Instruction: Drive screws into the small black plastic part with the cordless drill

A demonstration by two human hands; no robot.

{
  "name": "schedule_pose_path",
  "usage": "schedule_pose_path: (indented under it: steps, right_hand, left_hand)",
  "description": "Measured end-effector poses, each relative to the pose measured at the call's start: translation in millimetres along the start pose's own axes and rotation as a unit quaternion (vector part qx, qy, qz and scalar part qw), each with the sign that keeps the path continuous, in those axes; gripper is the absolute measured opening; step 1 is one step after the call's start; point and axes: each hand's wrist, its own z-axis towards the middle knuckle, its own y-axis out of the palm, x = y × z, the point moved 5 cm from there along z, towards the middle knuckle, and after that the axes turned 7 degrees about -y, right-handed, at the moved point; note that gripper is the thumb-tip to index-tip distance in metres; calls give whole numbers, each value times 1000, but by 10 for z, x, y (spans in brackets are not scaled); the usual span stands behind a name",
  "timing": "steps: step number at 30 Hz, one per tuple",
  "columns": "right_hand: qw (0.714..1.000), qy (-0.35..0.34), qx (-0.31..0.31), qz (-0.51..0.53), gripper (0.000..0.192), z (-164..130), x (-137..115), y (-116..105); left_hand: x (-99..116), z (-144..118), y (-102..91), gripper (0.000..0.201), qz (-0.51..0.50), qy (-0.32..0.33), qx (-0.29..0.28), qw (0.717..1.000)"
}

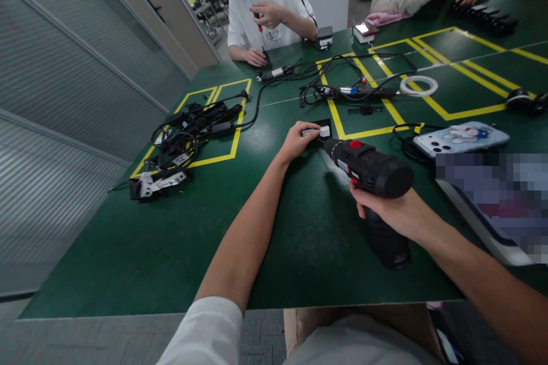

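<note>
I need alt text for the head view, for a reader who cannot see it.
The wearer's right grip holds a black drill pointed toward a small pale piece that the left grip touches on a green table. Cables lie to the left; two people are opposite.

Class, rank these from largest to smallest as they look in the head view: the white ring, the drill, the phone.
1. Drill
2. Phone
3. White ring
This ranks apparent size only; the ring lies farther from the camera.
</note>
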Motion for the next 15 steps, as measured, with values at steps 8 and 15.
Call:
schedule_pose_path:
  steps: [8,15]
  right_hand:
    - [1000,-1,4,-12,13,0,-6,-2]
    - [1000,0,5,-16,14,10,22,5]
  left_hand:
    - [-14,11,7,22,-7,1,3,1000]
    - [-9,5,8,23,-2,-8,6,1000]
